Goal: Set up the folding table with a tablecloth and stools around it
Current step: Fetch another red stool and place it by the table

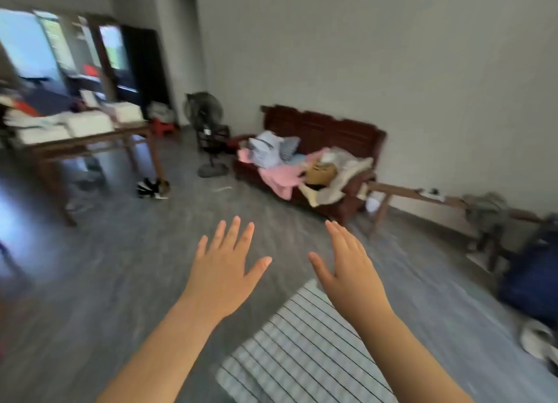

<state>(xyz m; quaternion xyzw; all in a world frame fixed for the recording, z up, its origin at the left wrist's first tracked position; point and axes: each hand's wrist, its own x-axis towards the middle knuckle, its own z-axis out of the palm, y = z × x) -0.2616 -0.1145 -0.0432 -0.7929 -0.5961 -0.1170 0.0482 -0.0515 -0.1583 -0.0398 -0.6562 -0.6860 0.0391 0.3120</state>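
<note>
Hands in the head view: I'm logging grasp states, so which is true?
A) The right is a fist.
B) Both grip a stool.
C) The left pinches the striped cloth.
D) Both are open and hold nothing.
D: the left hand and right hand show straight fingers, holding nothing.

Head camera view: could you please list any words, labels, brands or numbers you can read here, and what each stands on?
None can be read; the whole frame is motion-blurred.
Red patch at the far left: may be a sign, too blurred to tell.
White stacks on the wooden table: no legible marks.
Striped cloth: only lines, no text.
</note>
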